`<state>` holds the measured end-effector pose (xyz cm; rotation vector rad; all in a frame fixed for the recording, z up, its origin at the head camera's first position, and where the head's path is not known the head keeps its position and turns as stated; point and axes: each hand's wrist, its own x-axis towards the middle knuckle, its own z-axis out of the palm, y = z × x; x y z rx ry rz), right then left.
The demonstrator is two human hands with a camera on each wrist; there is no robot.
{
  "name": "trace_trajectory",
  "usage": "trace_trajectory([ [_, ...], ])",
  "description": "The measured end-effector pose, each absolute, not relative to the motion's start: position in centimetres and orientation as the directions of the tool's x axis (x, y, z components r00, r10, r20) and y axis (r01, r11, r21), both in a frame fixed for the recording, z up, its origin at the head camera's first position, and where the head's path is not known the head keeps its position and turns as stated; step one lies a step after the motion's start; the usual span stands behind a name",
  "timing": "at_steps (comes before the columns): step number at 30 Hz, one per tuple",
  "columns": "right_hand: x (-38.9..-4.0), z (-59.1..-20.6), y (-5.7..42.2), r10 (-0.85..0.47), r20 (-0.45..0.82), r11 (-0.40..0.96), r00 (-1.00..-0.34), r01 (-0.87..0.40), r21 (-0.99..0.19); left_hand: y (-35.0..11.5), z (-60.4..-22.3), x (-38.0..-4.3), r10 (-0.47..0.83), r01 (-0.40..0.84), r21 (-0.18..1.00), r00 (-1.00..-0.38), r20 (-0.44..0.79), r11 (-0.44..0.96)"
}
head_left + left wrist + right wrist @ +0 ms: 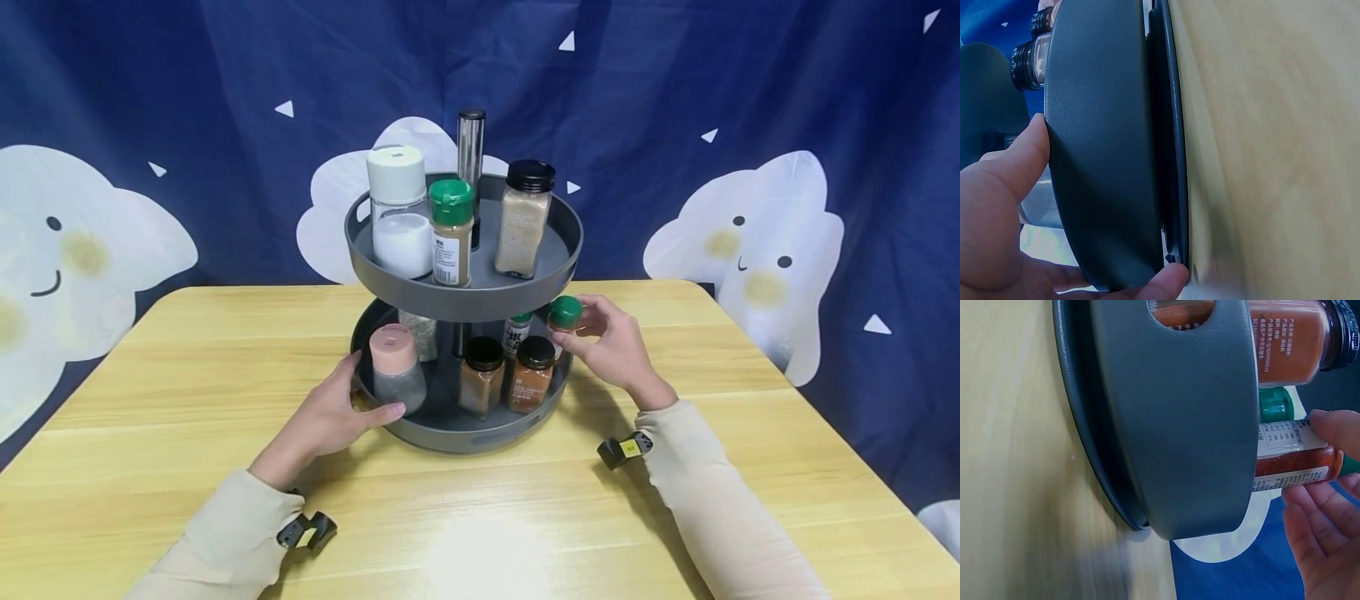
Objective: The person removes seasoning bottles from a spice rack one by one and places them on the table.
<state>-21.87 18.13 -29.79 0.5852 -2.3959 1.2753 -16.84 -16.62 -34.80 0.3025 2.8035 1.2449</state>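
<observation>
A two-tier grey spice turntable (457, 440) stands on the table. My left hand (337, 412) grips the left side of its lower tray; in the left wrist view the thumb lies at the rim and fingertips show near the base. Beside that thumb stands a pink-capped bottle (396, 367). At the tray's right edge, my right hand (615, 346) pinches a green-capped spice jar (1291, 462) between thumb and fingers, its lower end hidden behind the tray wall (1179, 437). Close by are two black-capped jars (482, 379) and another green-capped jar (516, 333).
The upper tray (465, 296) bears a white-capped bottle (401, 237), a green-capped jar (452, 237) and a black-capped jar (523, 229). A metal post (470, 146) rises through the middle. Behind the wooden table (187, 375) hangs a blue cloth (247, 208) with clouds.
</observation>
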Motion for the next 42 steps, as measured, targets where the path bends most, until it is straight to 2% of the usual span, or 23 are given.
trace_trajectory([
  [25, -22.2, -29.0, 19.2, -0.122, 0.547, 0.508, -0.828, -0.525, -0.683, -16.6, -34.4, -17.0, 0.213, 0.173, 0.739, -0.976, 0.042, 0.65],
  [34, -24.2, -31.1, 20.9, -0.104, 0.553, 0.47, -0.827, -0.53, -0.705, -16.6, -34.4, -16.9, 0.215, 0.16, 0.744, -0.976, 0.022, 0.649],
  [42, -24.4, -31.2, 21.3, -0.082, 0.551, 0.482, -0.831, -0.517, -0.708, -16.6, -34.5, -16.8, 0.21, 0.152, 0.746, -0.978, 0.017, 0.648],
])
